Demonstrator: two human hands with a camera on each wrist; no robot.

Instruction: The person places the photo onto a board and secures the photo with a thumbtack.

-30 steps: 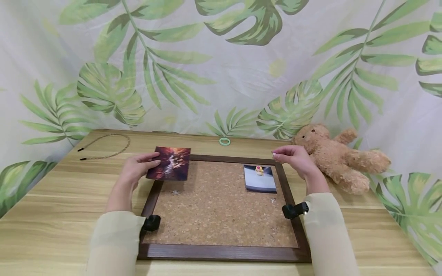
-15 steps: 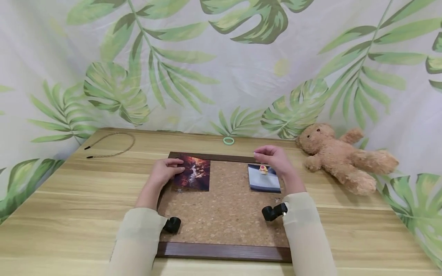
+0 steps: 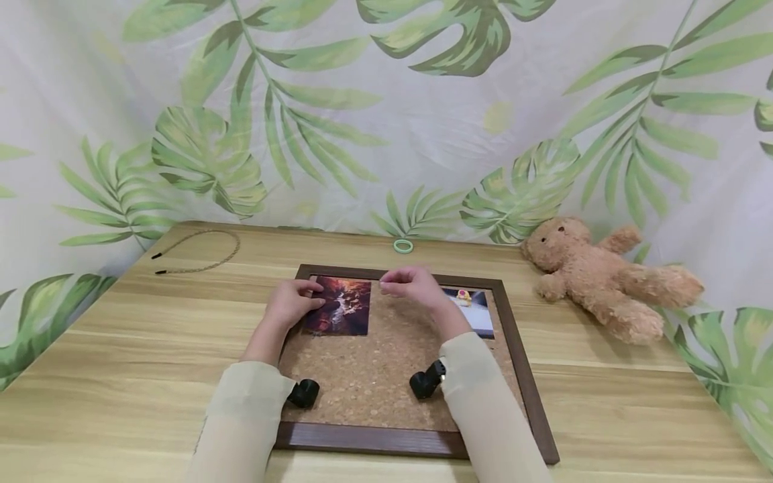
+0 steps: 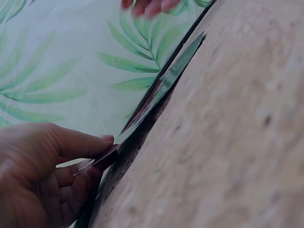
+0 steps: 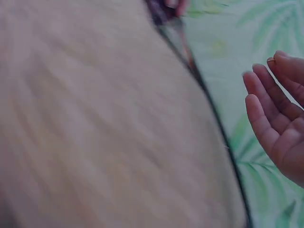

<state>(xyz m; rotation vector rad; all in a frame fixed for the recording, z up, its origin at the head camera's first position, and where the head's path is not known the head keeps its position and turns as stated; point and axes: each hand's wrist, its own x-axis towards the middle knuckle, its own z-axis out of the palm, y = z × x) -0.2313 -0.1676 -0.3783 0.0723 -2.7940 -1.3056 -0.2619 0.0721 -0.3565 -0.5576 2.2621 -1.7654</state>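
My left hand point(image 3: 288, 305) pinches the left edge of a dark red and orange photo point(image 3: 343, 307). The photo lies over the upper left corner of a cork board point(image 3: 362, 386) with a brown frame; in the left wrist view its edge bends up a little from the cork. Near the photo's upper right corner, my right hand point(image 3: 417, 290) hovers over the board. Thumb and index finger pinch a small pin point(image 5: 270, 60), whose thin metal point shows in the right wrist view; its head is hidden. The other fingers are spread.
A second photo point(image 3: 482, 318) lies at the board's upper right, with a yellow figure point(image 3: 463, 297) at its top edge, partly behind my right arm. A teddy bear point(image 3: 604, 275) lies to the right, a green ring point(image 3: 402, 246) behind the board, a thin headband point(image 3: 235, 249) at the back left.
My left hand has brought the photo right and down onto the board's upper left corner. My right hand has moved left from the board's right corner toward that photo, still pinching the pin.
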